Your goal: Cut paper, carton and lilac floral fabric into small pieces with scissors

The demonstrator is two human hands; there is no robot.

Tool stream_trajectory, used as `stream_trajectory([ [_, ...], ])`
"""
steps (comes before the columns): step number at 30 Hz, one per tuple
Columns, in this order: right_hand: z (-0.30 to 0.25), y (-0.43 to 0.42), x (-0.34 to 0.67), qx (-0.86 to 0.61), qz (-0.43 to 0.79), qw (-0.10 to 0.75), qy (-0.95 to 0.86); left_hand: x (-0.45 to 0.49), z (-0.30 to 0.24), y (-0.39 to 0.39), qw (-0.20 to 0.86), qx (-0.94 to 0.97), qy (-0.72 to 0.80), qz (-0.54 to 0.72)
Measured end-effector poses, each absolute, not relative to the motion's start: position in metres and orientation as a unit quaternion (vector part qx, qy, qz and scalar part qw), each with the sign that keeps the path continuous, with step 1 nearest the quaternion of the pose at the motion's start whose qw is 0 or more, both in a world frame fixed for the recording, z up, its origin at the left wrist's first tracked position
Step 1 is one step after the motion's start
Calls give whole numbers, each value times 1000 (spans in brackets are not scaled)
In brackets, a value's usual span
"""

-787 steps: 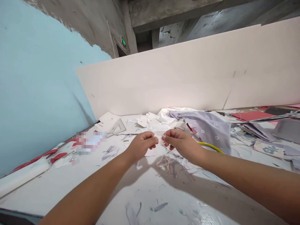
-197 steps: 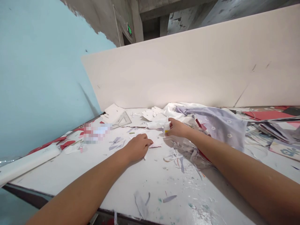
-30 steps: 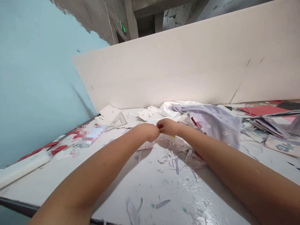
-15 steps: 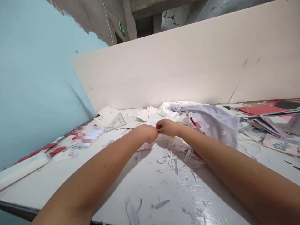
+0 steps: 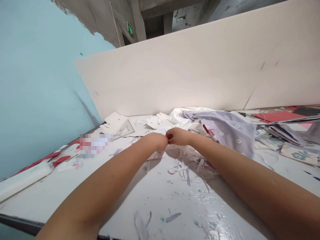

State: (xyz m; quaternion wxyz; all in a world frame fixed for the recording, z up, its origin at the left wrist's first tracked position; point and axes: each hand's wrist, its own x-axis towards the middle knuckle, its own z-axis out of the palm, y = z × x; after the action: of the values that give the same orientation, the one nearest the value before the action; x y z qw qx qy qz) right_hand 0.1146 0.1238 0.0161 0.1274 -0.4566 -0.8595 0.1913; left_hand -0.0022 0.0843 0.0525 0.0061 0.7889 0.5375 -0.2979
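A small red scrap [image 5: 169,136], too small to tell the material, sits at the meeting point of the two hands, mid-table, its edge showing between the right hand's curled fingers [image 5: 172,134]; the right hand [image 5: 178,136] is pinching it, fingers together; the left hand [image 5: 156,141] is balled up, its fingertips hidden against the right hand, so cannot tell if they are on the scrap; hands now touching, whereas a few seconds back they were well apart, with the left resting on the table and the right at a small white bottle; just below the hands at 5 o'clock, a tangle of white paper strips [image 5: 192,168]; at 1 o'clock, crumpled lilac floral cloth [image 5: 222,136]; at 11 o'clock, a clear plastic set square [image 5: 125,129] beside white card offcuts [image 5: 113,122]; at 3 o'clock, a flat red sheet [image 5: 277,116]; at 8 o'clock, a white paper roll [image 5: 22,181]; everything lies on a paint-spattered white table [image 5: 60,196]; a cream board [image 5: 175,73] stands behind at 12 o'clock.
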Motion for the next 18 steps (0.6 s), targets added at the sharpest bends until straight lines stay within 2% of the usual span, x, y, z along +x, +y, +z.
stream_trajectory([
  [18, 20, 118, 114, -460, 180, 122, -861, -5, 46, 89, 13, 789, 554, -265],
])
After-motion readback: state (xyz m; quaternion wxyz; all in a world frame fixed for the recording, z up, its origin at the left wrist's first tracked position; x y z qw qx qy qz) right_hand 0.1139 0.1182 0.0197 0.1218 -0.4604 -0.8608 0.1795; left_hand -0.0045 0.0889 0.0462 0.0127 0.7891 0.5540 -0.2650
